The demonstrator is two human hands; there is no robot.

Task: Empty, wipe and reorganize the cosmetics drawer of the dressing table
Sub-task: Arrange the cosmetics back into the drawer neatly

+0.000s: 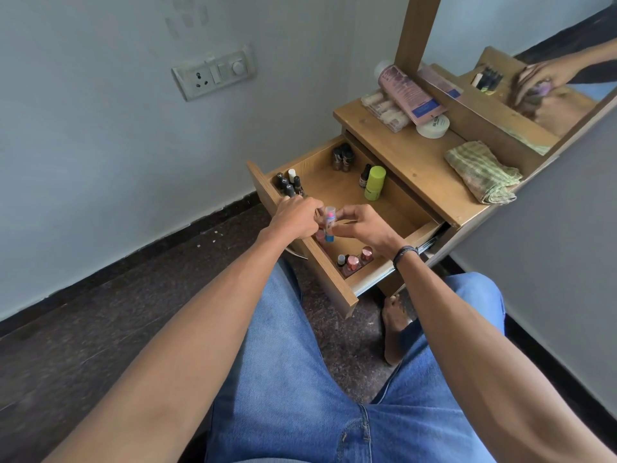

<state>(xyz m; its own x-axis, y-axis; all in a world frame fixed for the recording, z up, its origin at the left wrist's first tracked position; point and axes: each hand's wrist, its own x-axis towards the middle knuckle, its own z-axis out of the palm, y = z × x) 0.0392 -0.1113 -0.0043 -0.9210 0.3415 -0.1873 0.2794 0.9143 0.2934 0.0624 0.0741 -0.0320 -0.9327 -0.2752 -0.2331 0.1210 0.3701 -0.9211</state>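
Since the small tube (329, 222) stands upright at frame centre, over the front part of the open drawer (337, 188), you look to be putting it back in place. Your right hand (364, 225) pinches its clear cap with thumb and fingertips. Your left hand (297, 215) is curled against its side, though I cannot tell whether it truly grips.

Lower the tube straight, base first. It is slick plastic, narrow and tall, so it will likely tip on the smooth wood; park it against a wall or its neighbours.

Below right stand glossy, squat rose-capped bottles (354, 260), upper left are dark-capped bottles (288, 185), and above is a matte lime-green cylinder (374, 182). At upper right a soft checked cloth (480, 172) lies folded on the tabletop.
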